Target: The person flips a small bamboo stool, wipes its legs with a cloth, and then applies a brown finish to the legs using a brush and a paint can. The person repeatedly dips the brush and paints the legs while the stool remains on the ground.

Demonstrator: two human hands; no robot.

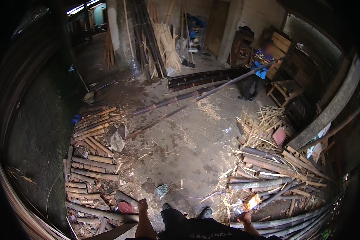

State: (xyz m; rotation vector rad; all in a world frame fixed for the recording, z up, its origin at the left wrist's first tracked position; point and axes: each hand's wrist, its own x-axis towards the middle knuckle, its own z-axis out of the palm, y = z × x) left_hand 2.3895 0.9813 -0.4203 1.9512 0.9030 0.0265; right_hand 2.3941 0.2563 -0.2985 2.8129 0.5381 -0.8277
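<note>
My left hand [142,205] is held out low on the left, its fingers curled into a fist. It appears in front of the end of a dark bamboo piece [125,197], and I cannot tell whether they touch. A red round container [125,207] lies just left of that hand. My right hand [245,218] is also curled closed, low on the right, near the ends of long bamboo poles [268,224]. Nothing shows in either hand. An orange and white packet [252,201] lies just beyond the right hand.
Cut bamboo lengths [94,165] line the left side. More bamboo [264,183] and split strips [260,126] are heaped at right. At the back, another person [260,72] holds a long bamboo pole [228,84] slanting across the floor. A crumpled cloth [162,190] lies before my feet.
</note>
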